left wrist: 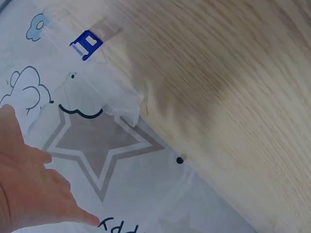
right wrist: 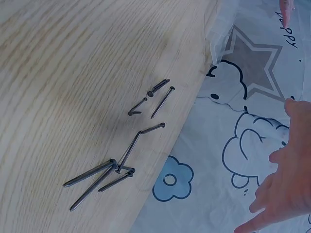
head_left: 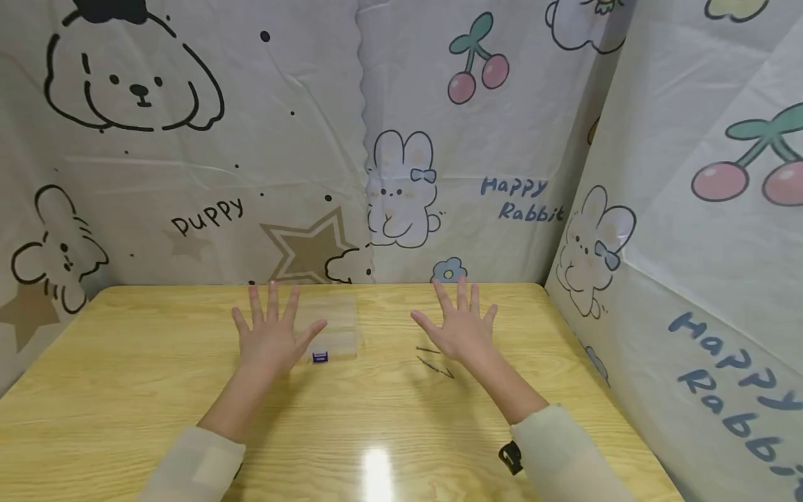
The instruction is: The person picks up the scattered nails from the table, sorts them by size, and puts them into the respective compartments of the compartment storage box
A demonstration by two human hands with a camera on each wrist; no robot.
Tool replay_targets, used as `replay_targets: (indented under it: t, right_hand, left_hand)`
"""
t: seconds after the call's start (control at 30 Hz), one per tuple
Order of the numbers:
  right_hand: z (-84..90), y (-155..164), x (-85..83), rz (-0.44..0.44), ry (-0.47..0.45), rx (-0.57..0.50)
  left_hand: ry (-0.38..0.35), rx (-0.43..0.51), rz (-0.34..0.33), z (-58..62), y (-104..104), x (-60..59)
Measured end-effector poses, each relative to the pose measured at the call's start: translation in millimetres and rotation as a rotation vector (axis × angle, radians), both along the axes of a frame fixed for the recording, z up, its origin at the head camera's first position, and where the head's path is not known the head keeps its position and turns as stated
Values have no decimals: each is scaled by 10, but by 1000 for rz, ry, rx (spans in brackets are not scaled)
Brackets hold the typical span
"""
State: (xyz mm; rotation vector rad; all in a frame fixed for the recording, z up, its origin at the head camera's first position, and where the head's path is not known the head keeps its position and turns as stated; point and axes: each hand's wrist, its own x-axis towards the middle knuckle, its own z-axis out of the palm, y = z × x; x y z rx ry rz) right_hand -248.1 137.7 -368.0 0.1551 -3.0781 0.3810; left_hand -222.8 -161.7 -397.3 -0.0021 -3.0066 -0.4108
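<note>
In the head view my left hand (head_left: 270, 339) is held above the table with its fingers spread and nothing in it. A clear plastic box (head_left: 339, 315) with dividing lines lies to its right, partly hidden behind the thumb. At the box's near edge sits a small blue-purple plastic piece (head_left: 320, 357) with cut-outs, more plainly seen in the left wrist view. My right hand (head_left: 463, 333), also spread and holding nothing, hovers near several dark metal nails (head_left: 434, 367). The right wrist view shows these nails (right wrist: 87, 174) in different lengths, some crossing or touching.
A light wood-grain table (head_left: 376, 404) carries everything. Behind it hangs a printed cloth (head_left: 301, 153) with cartoon animals, and another stretch of cloth (head_left: 665, 272) closes off the right side. A black item (head_left: 511, 457) shows at the right sleeve cuff.
</note>
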Motion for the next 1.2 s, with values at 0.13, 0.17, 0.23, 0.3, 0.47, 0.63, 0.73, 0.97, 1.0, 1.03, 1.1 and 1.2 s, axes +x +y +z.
replay_targets:
  t: [0.13,0.17,0.23,0.3,0.47,0.63,0.73,0.97,1.0,1.03,1.1,1.2]
  right_hand:
    - [-3,31,-6,6,-3,-2]
    - [-5,37,-7,5,-4,-3]
    - [-9,47,-12,5,-4,-8]
    - [-13,57,-15,6,-2,-21]
    - [-24,95,-10,31,14,-68]
    - [-58,171,-5,75,38,-125]
    - [-82,226,7,90,17,-186]
    - [-207,355,37,87,-98,-330]
    - [-233,374,43,87,-111,-340]
    - [-262,392,49,86,-121,-345]
    - [-317,425,64,83,-140,-356]
    - [-401,468,88,73,-156,-367]
  left_hand:
    - [-11,9,2,11,-18,0]
    - [-11,17,1,16,-22,1]
    - [-10,31,-3,22,-35,-7]
    - [-11,51,-4,25,-46,-16]
    - [-5,97,-6,-5,-93,-53]
    - [35,178,-13,-56,-167,-55]
    - [33,264,-13,-81,-226,-54]
    - [-66,527,1,-158,-355,-33]
    - [-83,559,6,-174,-372,-29]
    - [-97,585,10,-192,-390,-26]
    - [-122,631,12,-228,-430,-17]
    - [-160,677,13,-269,-483,4]
